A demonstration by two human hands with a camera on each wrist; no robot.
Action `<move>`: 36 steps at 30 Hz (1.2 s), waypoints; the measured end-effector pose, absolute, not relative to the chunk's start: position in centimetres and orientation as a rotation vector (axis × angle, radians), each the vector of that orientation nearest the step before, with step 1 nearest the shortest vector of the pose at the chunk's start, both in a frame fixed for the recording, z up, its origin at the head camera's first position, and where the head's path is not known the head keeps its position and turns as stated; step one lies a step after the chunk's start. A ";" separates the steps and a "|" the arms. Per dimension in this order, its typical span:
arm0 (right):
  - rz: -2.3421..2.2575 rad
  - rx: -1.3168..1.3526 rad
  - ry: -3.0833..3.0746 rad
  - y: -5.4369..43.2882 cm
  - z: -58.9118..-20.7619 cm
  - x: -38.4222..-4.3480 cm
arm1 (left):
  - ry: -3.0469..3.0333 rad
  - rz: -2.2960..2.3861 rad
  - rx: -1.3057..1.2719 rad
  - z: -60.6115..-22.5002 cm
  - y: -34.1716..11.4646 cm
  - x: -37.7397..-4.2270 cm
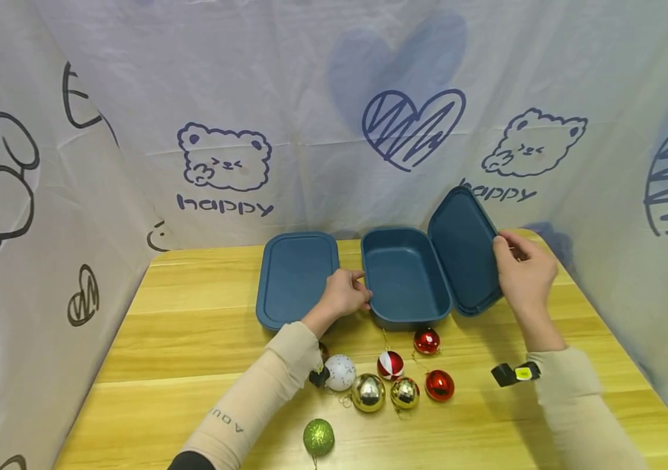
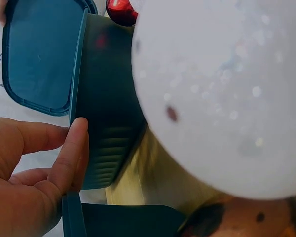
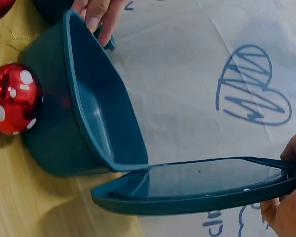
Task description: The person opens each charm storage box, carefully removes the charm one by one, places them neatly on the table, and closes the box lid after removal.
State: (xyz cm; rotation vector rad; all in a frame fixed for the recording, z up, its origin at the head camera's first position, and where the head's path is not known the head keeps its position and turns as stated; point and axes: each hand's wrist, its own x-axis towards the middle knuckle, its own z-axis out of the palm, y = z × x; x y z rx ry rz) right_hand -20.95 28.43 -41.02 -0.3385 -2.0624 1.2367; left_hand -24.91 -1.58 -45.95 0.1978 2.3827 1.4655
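Observation:
A dark blue box (image 1: 407, 281) stands without its cover on top, its inside bare. My left hand (image 1: 345, 294) pinches the box's left rim between thumb and finger, as the left wrist view shows. My right hand (image 1: 524, 267) grips the outer edge of a matching lid (image 1: 465, 254), tilted up along the box's right side. In the right wrist view the lid (image 3: 202, 182) meets the box (image 3: 54, 113) near one rim. A second blue box with its lid on (image 1: 298, 277) sits to the left, beside my left hand.
Several ornaments lie in front of the boxes: a white ball (image 1: 340, 373), gold balls (image 1: 367, 393), red balls (image 1: 439, 386), a red-and-white one (image 1: 390, 365). A green glitter ball (image 1: 318, 437) lies nearer. Printed white cloth (image 1: 310, 98) hangs behind the wooden table (image 1: 192, 313).

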 end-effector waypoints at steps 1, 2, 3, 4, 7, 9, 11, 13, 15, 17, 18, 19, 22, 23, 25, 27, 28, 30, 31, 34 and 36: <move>1.232 -0.321 -2.062 28.2 -41.0 -20.9 | 2.382 1.466 0.197 -45.9 -1.6 -24.9; 1.224 -0.305 -2.063 27.9 -40.9 -20.9 | 2.382 1.469 0.196 -46.0 -1.6 -24.9; 1.214 -0.286 -2.063 27.7 -40.9 -20.9 | 2.383 1.470 0.197 -46.0 -1.5 -25.0; 1.203 -0.267 -2.066 27.4 -41.0 -20.9 | 2.381 1.473 0.197 -46.0 -1.5 -25.0; 1.157 -0.210 -2.076 26.6 -41.0 -20.8 | 2.372 1.477 0.201 -45.9 -1.6 -25.0; 1.132 -0.171 -2.075 26.1 -41.0 -20.8 | 2.365 1.481 0.201 -45.9 -1.6 -25.0; 1.123 -0.135 -2.067 25.6 -41.0 -20.8 | 2.354 1.490 0.198 -45.9 -1.7 -25.0; 1.116 -0.104 -2.054 25.1 -41.0 -20.9 | 2.343 1.503 0.196 -46.0 -1.6 -25.0; 1.109 -0.074 -2.047 24.6 -41.0 -20.9 | 2.333 1.516 0.192 -46.0 -1.6 -25.0; 1.097 -0.042 -2.032 24.1 -41.0 -21.1 | 2.326 1.523 0.194 -46.0 -1.6 -24.9; 1.091 -0.028 -2.025 23.9 -41.1 -21.1 | 2.322 1.524 0.198 -46.0 -1.7 -24.9; 1.081 -0.011 -2.016 23.6 -41.1 -21.2 | 2.316 1.526 0.199 -46.0 -1.7 -25.0; 1.041 0.047 -1.991 22.7 -41.3 -21.4 | 2.321 1.505 0.222 -46.1 -2.1 -25.1; 1.026 0.062 -1.986 22.4 -41.4 -21.4 | 2.329 1.489 0.234 -46.1 -2.2 -25.1; 1.000 0.099 -1.982 21.7 -41.6 -21.5 | 2.359 1.451 0.261 -46.0 -2.4 -25.2; 0.980 0.129 -1.978 21.2 -41.7 -21.6 | 2.421 1.410 0.304 -45.6 -2.5 -25.2; 0.970 0.143 -1.976 21.1 -41.8 -21.6 | 2.453 1.403 0.322 -45.4 -2.5 -25.2; 0.950 0.163 -1.980 20.8 -41.9 -21.6 | 2.525 1.396 0.364 -44.8 -2.3 -25.3; 0.941 0.174 -1.978 20.6 -42.0 -21.6 | 2.556 1.402 0.384 -44.3 -2.2 -25.3; 0.912 0.202 -1.989 20.3 -42.1 -21.6 | 2.558 1.463 0.413 -43.1 -1.6 -25.7; 0.894 0.222 -1.999 20.1 -42.2 -21.6 | 2.448 1.567 0.392 -42.2 -1.0 -26.0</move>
